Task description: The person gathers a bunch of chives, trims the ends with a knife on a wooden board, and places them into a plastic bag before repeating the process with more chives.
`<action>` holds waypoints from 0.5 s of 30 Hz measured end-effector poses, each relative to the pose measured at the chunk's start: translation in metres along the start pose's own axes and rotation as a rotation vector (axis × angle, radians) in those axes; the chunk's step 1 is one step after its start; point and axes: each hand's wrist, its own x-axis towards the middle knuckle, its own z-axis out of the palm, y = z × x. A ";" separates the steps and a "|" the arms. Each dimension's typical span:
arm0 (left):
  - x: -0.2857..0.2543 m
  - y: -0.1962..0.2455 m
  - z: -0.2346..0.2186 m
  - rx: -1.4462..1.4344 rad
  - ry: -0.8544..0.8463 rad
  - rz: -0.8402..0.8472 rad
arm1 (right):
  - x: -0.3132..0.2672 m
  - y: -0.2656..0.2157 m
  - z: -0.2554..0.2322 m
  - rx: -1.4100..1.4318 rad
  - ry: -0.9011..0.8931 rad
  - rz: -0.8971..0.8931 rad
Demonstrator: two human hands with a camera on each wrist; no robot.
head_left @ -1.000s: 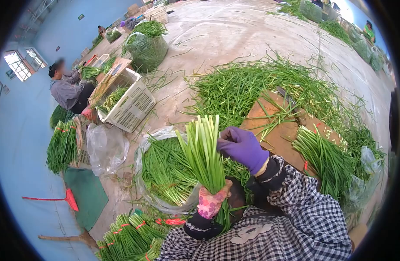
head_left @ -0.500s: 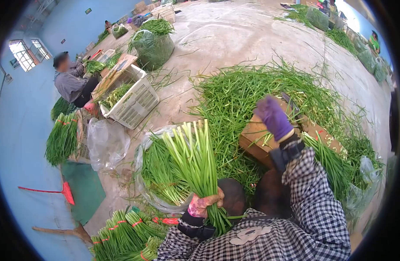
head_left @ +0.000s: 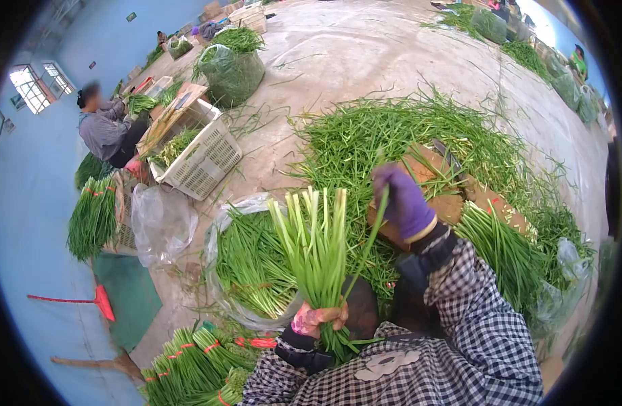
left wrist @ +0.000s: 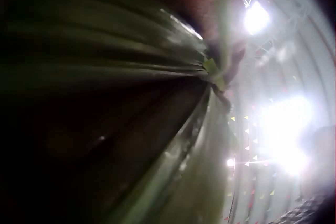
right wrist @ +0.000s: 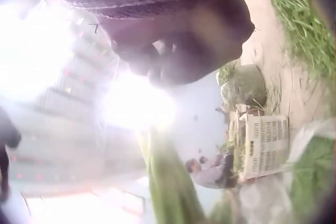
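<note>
So your left hand (head_left: 319, 318) clenches bunch (head_left: 315, 243) upright; right hand (head_left: 404, 201) pinches single stalk (head_left: 368, 237) beside it (unbound yet); loose pile (head_left: 392, 132) remains.

The person wears a black-and-white checked jacket with long sleeves, each ending in a dark knitted cuff. A pale printed patch sits on the front of the jacket. The right hand (head_left: 405, 201) is covered by a purple glove with a light band at its wrist. The left hand (head_left: 317, 318) has a pink patterned glove.
</note>
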 end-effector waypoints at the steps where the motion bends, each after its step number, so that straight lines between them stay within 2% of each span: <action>1: -0.004 0.003 0.002 -0.046 -0.048 -0.018 | 0.010 -0.003 -0.023 0.162 0.029 -0.005; 2: -0.005 0.004 -0.001 -0.053 -0.158 -0.015 | 0.022 -0.009 -0.045 0.324 0.058 -0.012; 3: -0.005 0.005 0.001 -0.052 -0.160 -0.016 | 0.033 -0.011 -0.063 0.323 0.058 -0.014; 5: -0.005 0.009 0.009 0.050 -0.159 0.026 | 0.047 -0.021 -0.066 -0.235 0.511 -0.174; 6: -0.004 0.009 0.013 0.046 -0.078 -0.012 | 0.044 -0.019 -0.066 -0.239 0.500 -0.173; 7: 0.000 0.009 0.014 0.042 -0.077 -0.001 | 0.035 -0.017 -0.065 -0.714 0.549 -0.207; 9: 0.008 0.004 0.012 0.259 0.092 -0.044 | 0.020 -0.028 -0.038 -1.195 0.571 -0.230; 11: 0.013 -0.003 0.008 0.212 0.051 -0.029 | 0.005 -0.042 0.004 -1.270 0.090 -0.589; 13: 0.015 0.000 0.019 0.263 0.127 0.001 | -0.010 -0.050 0.046 -1.438 -0.251 -0.677; 14: 0.014 0.000 0.023 0.280 0.133 0.013 | -0.012 -0.047 0.060 -1.442 -0.240 -0.672; 15: 0.015 -0.003 0.023 0.282 0.127 0.006 | -0.014 -0.043 0.072 -1.514 -0.311 -0.642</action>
